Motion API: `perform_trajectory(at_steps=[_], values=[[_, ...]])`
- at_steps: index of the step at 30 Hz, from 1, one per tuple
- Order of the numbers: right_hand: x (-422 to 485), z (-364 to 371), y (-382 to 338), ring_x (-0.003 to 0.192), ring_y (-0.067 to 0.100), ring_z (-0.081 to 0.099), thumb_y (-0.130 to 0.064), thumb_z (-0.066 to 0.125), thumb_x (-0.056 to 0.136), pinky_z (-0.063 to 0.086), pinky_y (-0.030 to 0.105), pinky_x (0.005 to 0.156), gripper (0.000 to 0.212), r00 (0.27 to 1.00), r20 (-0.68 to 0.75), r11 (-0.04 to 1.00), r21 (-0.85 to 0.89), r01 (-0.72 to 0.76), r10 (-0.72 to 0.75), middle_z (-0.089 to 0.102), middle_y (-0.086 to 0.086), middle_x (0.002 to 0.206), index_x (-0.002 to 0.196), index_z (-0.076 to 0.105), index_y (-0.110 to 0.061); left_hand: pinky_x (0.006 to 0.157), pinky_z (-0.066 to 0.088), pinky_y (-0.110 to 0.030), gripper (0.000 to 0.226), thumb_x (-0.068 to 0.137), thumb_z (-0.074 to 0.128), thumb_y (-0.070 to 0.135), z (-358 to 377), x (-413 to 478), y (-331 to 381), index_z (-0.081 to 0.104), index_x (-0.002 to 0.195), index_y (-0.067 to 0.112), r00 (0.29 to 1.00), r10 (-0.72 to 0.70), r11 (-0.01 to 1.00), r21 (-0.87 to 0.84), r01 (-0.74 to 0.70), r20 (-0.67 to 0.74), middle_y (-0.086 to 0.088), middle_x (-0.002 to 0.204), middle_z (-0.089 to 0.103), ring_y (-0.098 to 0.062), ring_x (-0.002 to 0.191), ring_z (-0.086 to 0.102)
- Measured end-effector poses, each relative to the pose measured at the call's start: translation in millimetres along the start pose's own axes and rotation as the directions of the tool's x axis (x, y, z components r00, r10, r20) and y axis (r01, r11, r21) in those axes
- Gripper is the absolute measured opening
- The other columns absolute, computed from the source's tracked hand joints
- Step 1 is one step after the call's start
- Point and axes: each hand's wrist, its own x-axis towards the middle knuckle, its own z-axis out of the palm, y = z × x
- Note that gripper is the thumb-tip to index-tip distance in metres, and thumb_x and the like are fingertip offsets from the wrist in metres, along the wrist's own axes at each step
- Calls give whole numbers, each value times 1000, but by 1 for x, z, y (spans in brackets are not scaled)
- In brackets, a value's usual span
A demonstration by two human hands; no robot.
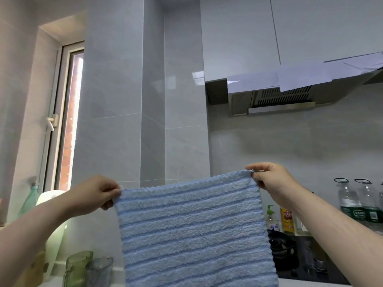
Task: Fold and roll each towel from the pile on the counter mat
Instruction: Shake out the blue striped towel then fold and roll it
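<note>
Blue striped towel [192, 228] held raised and spread flat at centre, left hand [97, 193] pinching its top left corner, right hand [269, 181] pinching its top right corner, two clear bottles [360, 204] far right, green cups [79, 266] near left.

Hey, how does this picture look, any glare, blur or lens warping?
In the head view the wide lens tilts the window frame and wall edges; a bright reflection sits on the glossy wall tile beside the range hood; the blue towel, pinched by left hand and right hand, looks sharp; the green cups at bottom left look softer.
</note>
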Motion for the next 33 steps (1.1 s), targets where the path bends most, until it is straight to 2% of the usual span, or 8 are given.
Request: perform_trajectory(at_steps=[6,10,14,17,21,26,30,33], values=[[-11,5,-15,63,19,52,15,51,86,49,26,61,28,1000,-14,1000,11,-11,11,62,10,80,87,68,-7,70,60,-40,9,87,68,6,-14,-8,1,73,84,0,987,-116,911,-407,62,-111,-18,76,72,-29,71,69],[-15,7,-20,76,23,60,11,55,88,56,34,73,21,1000,-20,1000,9,-3,3,64,11,87,93,65,-7,59,60,-30,21,85,65,-5,-19,-11,4,64,105,3,968,-199,780,-623,62,-153,-19,86,60,-30,78,64],[-16,8,-23,84,29,62,12,56,87,54,45,84,18,998,-36,998,25,-50,51,63,14,92,91,62,-4,60,59,-29,12,90,61,-1,-22,-11,6,65,100,-6,970,-237,790,-591,166,-45,-25,93,67,-30,81,65],[-17,6,-26,77,27,59,14,56,85,54,39,71,20,990,-27,987,86,-133,136,62,16,90,92,62,-4,65,55,-34,14,94,58,7,-23,-7,1,64,93,-6,958,-287,726,-656,208,-13,-16,74,66,-26,70,62],[-16,5,-25,69,22,51,14,47,87,45,33,61,24,963,69,945,184,-270,262,56,15,90,95,59,-6,45,48,-20,11,93,57,11,-14,-2,0,65,94,3,924,-383,604,-757,248,-3,-7,73,58,-18,62,49],[-1,8,8,63,15,44,12,51,85,37,26,53,23,947,10,947,20,-322,322,59,10,81,85,64,-8,46,24,-21,9,92,61,10,14,7,-6,66,87,5,894,-443,715,-627,308,-65,-7,72,49,-14,56,31],[10,15,55,47,13,42,11,58,81,35,17,35,20,924,-54,923,-54,-381,378,60,10,67,86,69,-5,49,20,-23,13,94,60,12,55,16,-23,67,91,1,860,-504,717,-595,362,-84,-9,64,47,-16,52,30],[14,25,94,35,9,48,12,50,85,38,15,30,21,876,-58,878,21,-478,478,57,10,58,91,63,-3,40,31,-18,16,97,53,12,99,22,-38,62,87,4,789,-615,586,-673,452,-6,-9,61,59,-13,40,38]])
